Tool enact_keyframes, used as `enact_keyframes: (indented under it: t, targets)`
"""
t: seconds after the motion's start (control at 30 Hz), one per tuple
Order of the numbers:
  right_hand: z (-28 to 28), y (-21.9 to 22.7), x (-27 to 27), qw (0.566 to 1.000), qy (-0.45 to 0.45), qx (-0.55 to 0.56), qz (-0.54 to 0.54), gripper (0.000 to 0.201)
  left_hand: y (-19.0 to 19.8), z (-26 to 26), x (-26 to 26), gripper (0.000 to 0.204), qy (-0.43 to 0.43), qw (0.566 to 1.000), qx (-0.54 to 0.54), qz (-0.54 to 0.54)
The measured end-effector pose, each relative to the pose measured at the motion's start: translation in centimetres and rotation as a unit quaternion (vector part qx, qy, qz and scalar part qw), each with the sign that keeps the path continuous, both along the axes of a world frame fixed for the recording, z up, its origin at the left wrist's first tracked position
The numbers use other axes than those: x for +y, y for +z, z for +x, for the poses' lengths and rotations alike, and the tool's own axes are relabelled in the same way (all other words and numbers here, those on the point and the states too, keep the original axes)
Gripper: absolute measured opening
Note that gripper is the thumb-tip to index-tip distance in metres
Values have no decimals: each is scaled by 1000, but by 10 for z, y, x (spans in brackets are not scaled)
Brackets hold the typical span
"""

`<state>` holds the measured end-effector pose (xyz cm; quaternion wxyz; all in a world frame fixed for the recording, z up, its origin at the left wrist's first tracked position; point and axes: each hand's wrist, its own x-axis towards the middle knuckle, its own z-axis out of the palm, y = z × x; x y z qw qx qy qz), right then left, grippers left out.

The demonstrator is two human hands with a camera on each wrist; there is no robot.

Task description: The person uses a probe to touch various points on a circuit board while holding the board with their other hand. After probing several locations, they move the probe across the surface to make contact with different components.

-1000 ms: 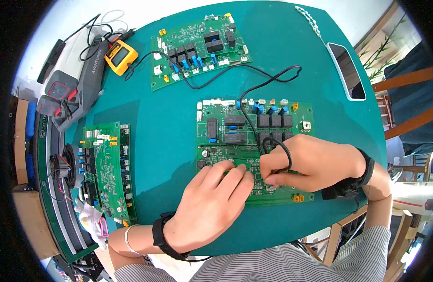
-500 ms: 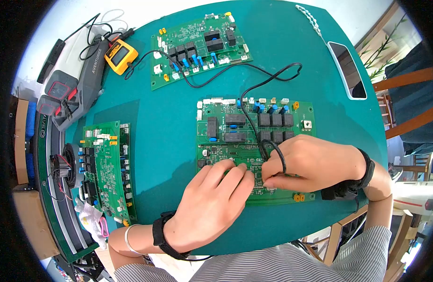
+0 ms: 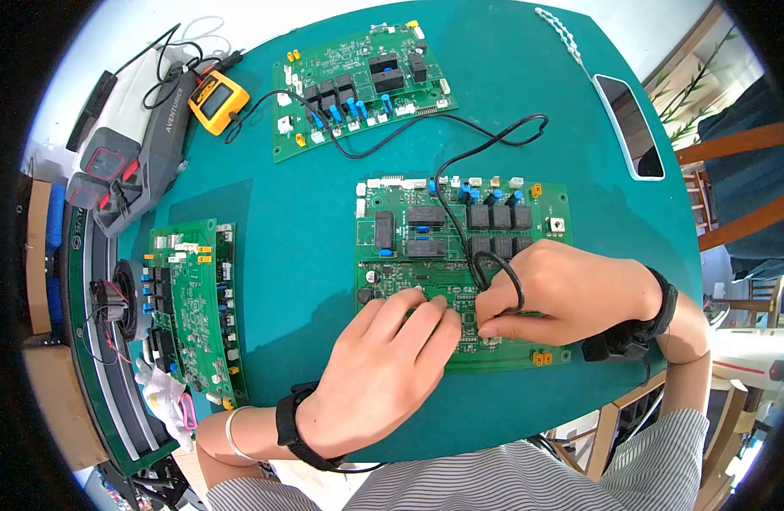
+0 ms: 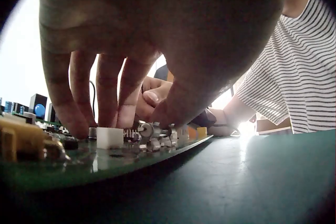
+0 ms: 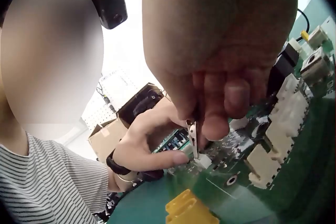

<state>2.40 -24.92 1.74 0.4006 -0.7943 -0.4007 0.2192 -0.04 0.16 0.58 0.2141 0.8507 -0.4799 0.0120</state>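
A green circuit board (image 3: 392,277) with black relays lies before me, both hands over its near half. My right hand (image 3: 571,289) pinches a slim metal clip (image 5: 193,139) between thumb and fingers. The clip's tip reaches down right beside a small white connector (image 5: 203,161) on the board. A black cable (image 3: 450,213) runs into that hand and loops over its fingers. My left hand (image 3: 383,366) rests on the board's near left part, fingers reaching down among the components, near a white connector block (image 4: 109,138). Its fingertips are partly hidden in the head view.
Another circuit board (image 3: 358,64) lies at the back, and stacked boards (image 3: 183,319) stand at left. The cable leads to a yellow handheld meter (image 3: 215,102) beside a grey-white case (image 3: 145,145). A white phone (image 3: 628,128) with a beaded strap lies at far right.
The right hand shifts slightly over the board, and its cable loop moves a little to the left. The left hand stays in place.
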Motion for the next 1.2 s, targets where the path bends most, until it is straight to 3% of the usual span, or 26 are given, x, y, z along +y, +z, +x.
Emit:
enact_keyframes:
  t: [1.2]
  targets:
    - [1, -2, 1, 1000, 0, -6, 2, 30, 2, 1, 0, 46, -10, 1000, 5, 10]
